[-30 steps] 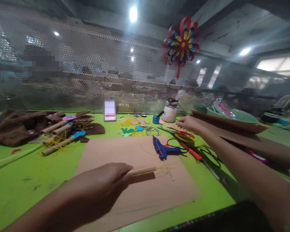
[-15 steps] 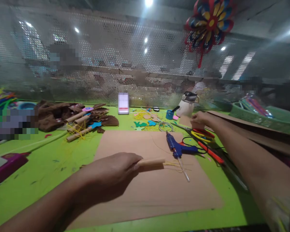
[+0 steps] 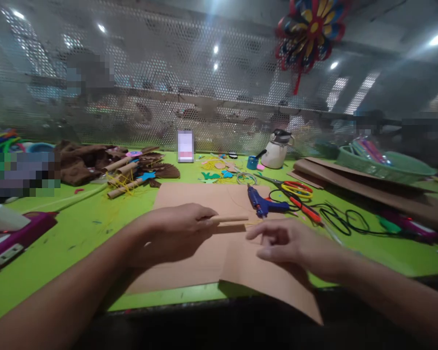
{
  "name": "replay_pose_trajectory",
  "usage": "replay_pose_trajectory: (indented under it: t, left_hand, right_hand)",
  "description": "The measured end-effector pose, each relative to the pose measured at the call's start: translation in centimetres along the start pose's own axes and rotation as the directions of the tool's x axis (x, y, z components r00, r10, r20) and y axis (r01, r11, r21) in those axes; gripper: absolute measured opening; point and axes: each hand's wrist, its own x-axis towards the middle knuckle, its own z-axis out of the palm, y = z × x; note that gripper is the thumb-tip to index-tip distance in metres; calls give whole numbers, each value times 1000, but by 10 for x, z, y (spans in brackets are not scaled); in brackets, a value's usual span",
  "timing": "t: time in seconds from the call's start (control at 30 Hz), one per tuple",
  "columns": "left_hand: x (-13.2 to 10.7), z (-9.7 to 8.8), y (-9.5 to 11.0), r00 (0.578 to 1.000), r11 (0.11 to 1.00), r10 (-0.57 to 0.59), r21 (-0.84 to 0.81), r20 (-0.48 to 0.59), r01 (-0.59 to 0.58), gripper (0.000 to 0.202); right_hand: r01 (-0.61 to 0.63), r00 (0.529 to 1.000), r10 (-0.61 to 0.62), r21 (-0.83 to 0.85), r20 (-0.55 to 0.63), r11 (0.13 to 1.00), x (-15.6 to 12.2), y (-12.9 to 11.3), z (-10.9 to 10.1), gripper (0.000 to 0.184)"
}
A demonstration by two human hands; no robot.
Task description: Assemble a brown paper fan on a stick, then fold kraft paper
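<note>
My left hand is closed round one end of a thin tan paper tube, held just above a large brown paper sheet on the green table. My right hand is close to the tube's free end, fingers curled on a smaller piece of brown paper. That piece lies over the large sheet's near corner and sticks out past the table's front edge. A blue glue gun lies just beyond both hands.
Red-and-yellow scissors and a black cord lie to the right. A white jug and a phone stand by the mesh wall. Cardboard sheets and a green basket sit far right, paper tubes back left, a pink box near left.
My right hand has come back from the far side of the table to beside the tube, bringing a small brown paper piece with it. The left hand keeps its hold on the tube.
</note>
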Motion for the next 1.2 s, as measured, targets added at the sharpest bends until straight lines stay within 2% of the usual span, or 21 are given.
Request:
replay_pose_trajectory:
  t: [0.1, 0.23, 0.3, 0.4, 0.57, 0.67, 0.8, 0.9, 1.07, 1.13, 1.2]
  left_hand:
    - [4, -9, 7, 995, 995, 89, 29, 38, -91, 38]
    - [4, -13, 14, 992, 990, 128, 55, -7, -127, 43]
    - [3, -13, 16, 988, 987, 153, 41, -15, -152, 43]
    - [1, -13, 17, 985, 985, 173, 10, -3, -173, 41]
    - [2, -2, 11, 993, 993, 121, -5, -8, -121, 40]
    - [3, 8, 8, 997, 997, 76, -5, -5, -76, 40]
    - [3, 13, 7, 997, 997, 80, -13, -3, -81, 42]
    - [3, 13, 8, 996, 996, 84, -19, 8, -83, 41]
    - [3, 11, 7, 997, 997, 79, -21, 19, -78, 40]
    - [2, 10, 7, 996, 995, 86, -42, 18, -86, 42]
    - [0, 10, 8, 997, 995, 74, -67, 9, -73, 45]
  right_hand:
    - [-31, 999, 36, 237, -19, 971, 16, 14, 37, 22]
    - [-4, 988, 52, 311, -144, 950, 44, 18, 53, 19]
    - [51, 984, -4, 264, -179, 963, 51, 17, 58, 21]
    - [156, 969, -135, 86, -207, 984, 52, 19, 66, 27]
    - [324, 911, -362, -198, -197, 925, 22, 32, 65, 32]
    - [385, 875, -476, -465, -91, 797, -6, 37, 54, 21]
    - [514, 828, -520, -656, 210, 553, -28, 40, 40, 26]
    - [574, 771, -540, -736, 337, 360, -26, 44, 40, 33]
    - [576, 666, -594, -817, 452, 24, -10, 48, 49, 22]
    - [576, 647, -574, -815, 502, -63, -6, 44, 51, 19]
    - [575, 641, -553, -811, 532, -113, -3, 40, 52, 18]
